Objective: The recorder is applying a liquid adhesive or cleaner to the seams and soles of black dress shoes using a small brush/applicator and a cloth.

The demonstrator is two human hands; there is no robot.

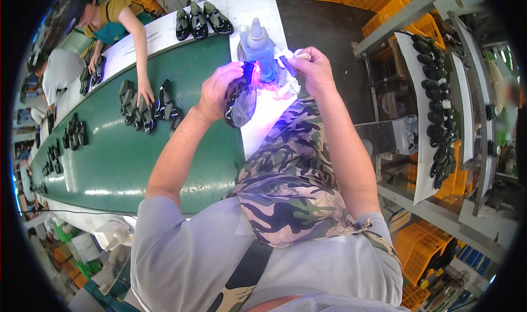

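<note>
My left hand [214,92], at the edge of the green belt, is closed round the upper end of a glossy black shoe [240,106]. The shoe hangs tilted, and pink-violet light falls on its side. Level with it, my right hand [314,70] pinches a small dark piece with something pale beside it; its kind cannot be made out. Between my hands stands a blue container with a grey cone-shaped top [256,37]. Crumpled whitish material [289,88] lies against its base, under bright glare on the white ledge [258,139].
Three black shoes [198,22] stand on the far white board. More shoes lie in groups on the green belt [192,175], where a co-worker's hand [144,90] touches one group. On my right, a rack holds a white board [425,169] lined with dark shoes; yellow crates [425,243] stand below.
</note>
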